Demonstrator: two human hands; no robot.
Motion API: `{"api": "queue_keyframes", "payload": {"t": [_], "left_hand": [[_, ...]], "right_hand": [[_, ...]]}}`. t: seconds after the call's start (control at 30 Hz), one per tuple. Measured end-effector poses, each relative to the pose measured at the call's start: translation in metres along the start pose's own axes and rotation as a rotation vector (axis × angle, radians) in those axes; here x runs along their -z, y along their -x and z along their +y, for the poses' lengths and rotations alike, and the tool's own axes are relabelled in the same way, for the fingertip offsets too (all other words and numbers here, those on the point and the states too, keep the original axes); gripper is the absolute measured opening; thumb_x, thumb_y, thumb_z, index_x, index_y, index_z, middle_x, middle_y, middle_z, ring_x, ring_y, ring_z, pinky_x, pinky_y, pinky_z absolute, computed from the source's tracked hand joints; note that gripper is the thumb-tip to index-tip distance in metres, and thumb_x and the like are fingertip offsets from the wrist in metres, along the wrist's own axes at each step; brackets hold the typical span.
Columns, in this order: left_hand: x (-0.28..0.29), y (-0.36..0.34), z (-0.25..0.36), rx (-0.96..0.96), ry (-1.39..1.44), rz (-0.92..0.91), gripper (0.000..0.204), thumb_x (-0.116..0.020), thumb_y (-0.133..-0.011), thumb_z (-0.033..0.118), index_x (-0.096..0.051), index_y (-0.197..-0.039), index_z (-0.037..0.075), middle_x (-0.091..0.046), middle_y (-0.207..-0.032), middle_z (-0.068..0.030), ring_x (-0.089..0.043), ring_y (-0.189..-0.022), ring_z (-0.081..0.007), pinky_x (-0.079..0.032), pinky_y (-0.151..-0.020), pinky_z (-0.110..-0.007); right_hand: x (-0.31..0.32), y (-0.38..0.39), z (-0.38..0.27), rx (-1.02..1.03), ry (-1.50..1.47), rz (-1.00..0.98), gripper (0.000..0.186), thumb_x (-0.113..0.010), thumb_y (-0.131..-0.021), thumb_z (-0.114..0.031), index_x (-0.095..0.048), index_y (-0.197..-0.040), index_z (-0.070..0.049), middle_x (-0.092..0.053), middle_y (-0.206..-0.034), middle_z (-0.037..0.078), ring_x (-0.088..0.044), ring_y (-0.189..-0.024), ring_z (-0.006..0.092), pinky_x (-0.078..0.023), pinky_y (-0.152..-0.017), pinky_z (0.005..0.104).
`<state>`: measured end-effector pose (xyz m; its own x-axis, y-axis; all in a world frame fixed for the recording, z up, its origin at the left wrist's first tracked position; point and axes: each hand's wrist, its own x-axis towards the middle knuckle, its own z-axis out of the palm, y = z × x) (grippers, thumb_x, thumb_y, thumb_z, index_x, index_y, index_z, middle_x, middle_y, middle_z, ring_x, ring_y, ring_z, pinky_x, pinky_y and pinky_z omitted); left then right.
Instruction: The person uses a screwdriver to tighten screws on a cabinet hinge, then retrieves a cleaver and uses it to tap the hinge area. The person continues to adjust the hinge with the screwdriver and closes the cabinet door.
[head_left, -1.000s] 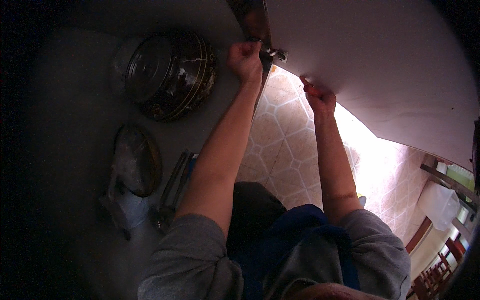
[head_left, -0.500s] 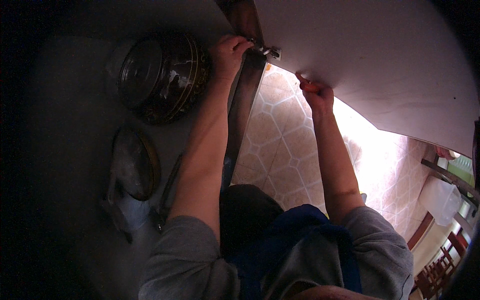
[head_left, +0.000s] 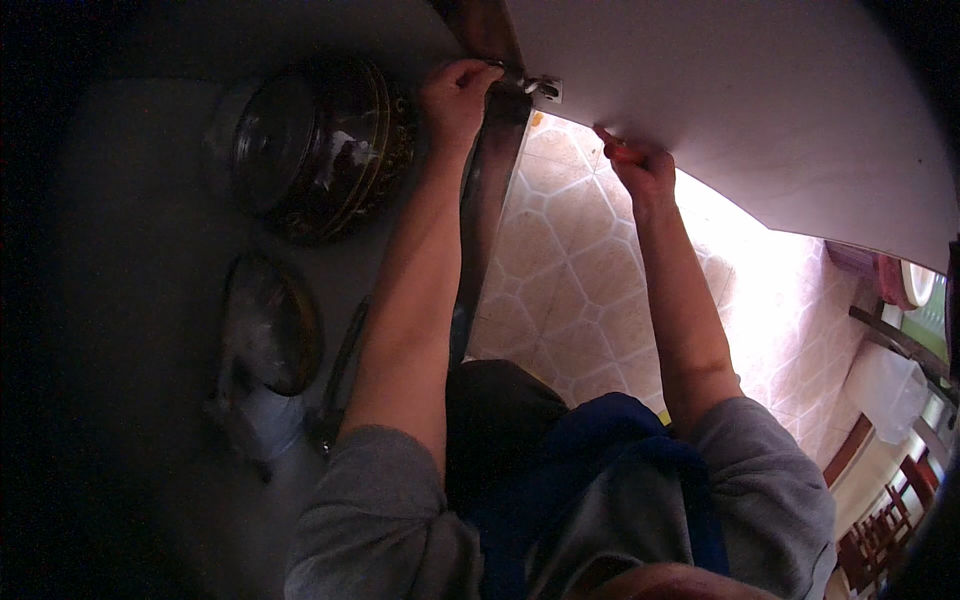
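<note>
Inside a dim cabinet, my left hand [head_left: 460, 98] reaches to the front frame [head_left: 488, 215]. Its fingers are closed together beside a metal hinge [head_left: 548, 90]; whatever they pinch there is too small and dark to make out. The hinge joins the frame to a pale cabinet door [head_left: 730, 110], which stands open to the right. My right hand [head_left: 642, 168] is closed at the door's lower edge, with a fingertip against its inner face and the other fingers curled, partly hidden.
Left of my left forearm lie a dark glossy pot [head_left: 340, 150] with gold lines and a round glass lid [head_left: 275, 330]. Patterned floor tiles [head_left: 560, 250] show between my arms. A translucent plastic container [head_left: 890, 390] and dark wooden furniture [head_left: 885, 540] are at far right.
The view has shifted a little, and the hinge and both hands appear slightly higher. My right hand keeps its place at the door edge, my left hand its place by the hinge.
</note>
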<state>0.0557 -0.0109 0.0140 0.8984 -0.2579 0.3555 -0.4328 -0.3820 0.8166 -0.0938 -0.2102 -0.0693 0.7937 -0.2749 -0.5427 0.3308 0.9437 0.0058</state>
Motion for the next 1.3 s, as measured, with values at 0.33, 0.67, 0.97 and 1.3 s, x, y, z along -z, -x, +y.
{"api": "queue_keyframes", "payload": {"t": [0.33, 0.67, 0.97, 1.3], "left_hand": [[-0.018, 0.018, 0.009, 0.079, -0.055, 0.137, 0.016, -0.067, -0.077, 0.017, -0.066, -0.081, 0.002, -0.066, -0.078, -0.0099, -0.061, -0.069, -0.0192, -0.049, -0.065, -0.032], [-0.008, 0.016, -0.006, 0.119, 0.124, 0.029, 0.016, -0.066, -0.079, 0.017, -0.065, -0.087, 0.004, -0.066, -0.080, -0.0050, -0.061, -0.071, -0.0161, -0.049, -0.065, -0.030], [-0.014, 0.023, -0.007, -0.071, -0.069, 0.097, 0.014, -0.068, -0.076, 0.015, -0.064, -0.081, 0.002, -0.064, -0.076, -0.0085, -0.061, -0.069, -0.0189, -0.048, -0.065, -0.030], [-0.001, 0.010, 0.008, 0.529, 0.489, -0.126, 0.013, -0.062, -0.081, 0.015, -0.065, -0.088, 0.005, -0.056, -0.069, 0.0007, -0.048, -0.059, -0.0099, -0.040, -0.054, -0.024]], "right_hand": [[-0.004, 0.003, 0.000, -0.005, -0.088, 0.006, 0.042, -0.030, -0.089, -0.008, -0.029, -0.132, -0.007, -0.035, -0.131, 0.019, -0.039, -0.118, 0.0370, -0.031, -0.097, 0.0619], [-0.013, 0.002, -0.004, -0.024, -0.003, -0.093, 0.048, -0.030, -0.090, -0.004, -0.017, -0.136, -0.005, -0.023, -0.139, 0.020, -0.030, -0.125, 0.0398, -0.028, -0.101, 0.0620], [0.001, -0.008, -0.004, -0.051, 0.148, 0.116, 0.037, -0.032, -0.089, -0.008, -0.029, -0.126, -0.002, -0.039, -0.116, 0.026, -0.046, -0.107, 0.0387, -0.035, -0.092, 0.0626], [-0.024, 0.089, 0.109, 0.053, 1.358, -0.258, 0.035, -0.044, -0.090, -0.029, -0.047, -0.092, 0.005, -0.050, -0.055, 0.010, -0.047, -0.032, 0.0202, -0.038, -0.026, 0.0333]]}}
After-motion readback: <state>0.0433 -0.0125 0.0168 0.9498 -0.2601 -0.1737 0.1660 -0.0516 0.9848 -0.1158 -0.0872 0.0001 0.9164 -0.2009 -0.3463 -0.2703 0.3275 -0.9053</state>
